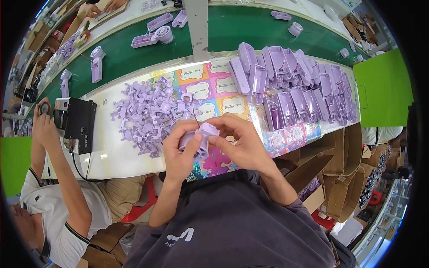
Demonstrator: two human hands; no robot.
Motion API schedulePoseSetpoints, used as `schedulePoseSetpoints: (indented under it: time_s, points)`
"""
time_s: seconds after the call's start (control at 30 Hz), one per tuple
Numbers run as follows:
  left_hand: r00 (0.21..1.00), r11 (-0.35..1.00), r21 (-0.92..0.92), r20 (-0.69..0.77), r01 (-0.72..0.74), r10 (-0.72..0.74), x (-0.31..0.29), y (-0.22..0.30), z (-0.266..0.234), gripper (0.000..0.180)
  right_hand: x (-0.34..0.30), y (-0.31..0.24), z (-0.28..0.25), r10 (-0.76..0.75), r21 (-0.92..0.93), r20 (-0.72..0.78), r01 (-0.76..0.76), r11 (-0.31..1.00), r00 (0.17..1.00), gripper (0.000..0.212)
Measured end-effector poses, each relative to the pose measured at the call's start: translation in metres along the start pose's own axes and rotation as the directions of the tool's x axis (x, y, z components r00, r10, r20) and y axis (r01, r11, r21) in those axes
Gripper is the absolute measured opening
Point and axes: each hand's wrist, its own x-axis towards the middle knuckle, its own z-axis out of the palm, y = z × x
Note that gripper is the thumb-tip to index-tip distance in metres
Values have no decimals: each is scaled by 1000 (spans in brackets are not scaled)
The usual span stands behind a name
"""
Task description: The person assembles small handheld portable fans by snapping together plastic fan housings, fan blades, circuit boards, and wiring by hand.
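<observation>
1. One round lilac housing (201, 154) sits between the person's two hands, above the near edge of the table (105, 156); its side looks slotted, a small lilac block (209, 129) stands on its top, and a thin dark-red wire (195, 111) rises behind.
2. The left hand (176, 154) grips the housing, thumb across the front, the other fingers partly hidden behind it.
3. The right hand (246, 144) bends in from the other side, thumb and forefinger closed in at the block and the housing's edge.
4. Just beyond the left hand spreads a heap of small lilac pieces (149, 111), crowding that side.
5. Colourful printed sheets (232, 102) lie under and beyond the hands; long lilac shells (297, 100) fill the right end in rows.
6. Farther left stands a black box (82, 127), beside a co-worker's hand (42, 123).
7. Behind runs a green belt (120, 56) carrying more lilac parts (97, 64); cardboard boxes (342, 178) stand below, right.
</observation>
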Motion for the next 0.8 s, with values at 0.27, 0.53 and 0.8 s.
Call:
schedulePoseSetpoints:
  time_s: [0.27,0.53,0.8]
  points:
    - [997,977,-196,-31,-80,76,-12,-3,10,8,-10,3,1,-73,151,2,72,986,997,27]
    - [940,994,-109,-339,-17,-21,14,8,6,10,3,7,16,-653,-683,-172,388,618,737,37]
    - [942,962,255,337,-96,5,66,34,-12,28,8,51,20,-47,242,-261,112,964,964,74]
